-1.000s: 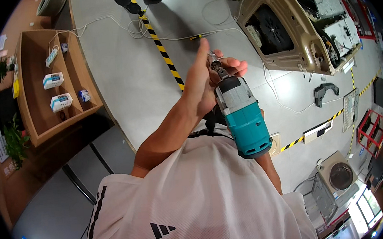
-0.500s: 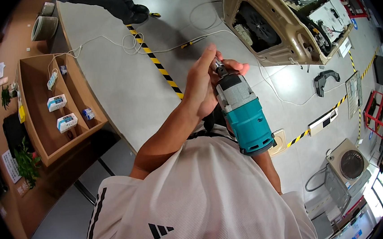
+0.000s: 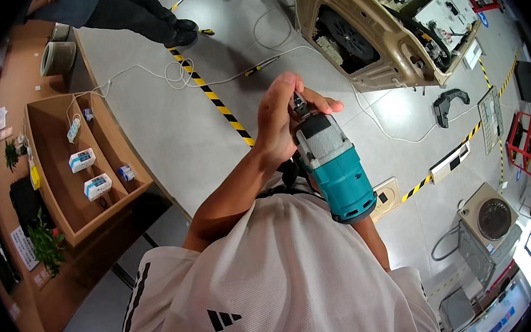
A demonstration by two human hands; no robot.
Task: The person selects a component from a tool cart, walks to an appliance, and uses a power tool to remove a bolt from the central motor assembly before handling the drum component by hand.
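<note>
Above the grey tiled floor [image 3: 165, 155], locate the teal power tool [image 3: 340, 182] before the white shirt [image 3: 279, 265]. Note left hand [image 3: 277, 116] curled around its drive end [image 3: 299, 106]; cannot tell right hand's grip, apparently hidden behind the casing [image 3: 324, 139]. Beware accidental start-up, a likely cause of pinching.

Looks like a power tool [image 3: 339, 179]: teal body, grey metal front, black collar, dark slots near the rear end. Held slantwise in mid-air, with metal tip [image 3: 299, 106] up-left among the fingers of the left hand [image 3: 276, 116], rear end down-right.
</note>
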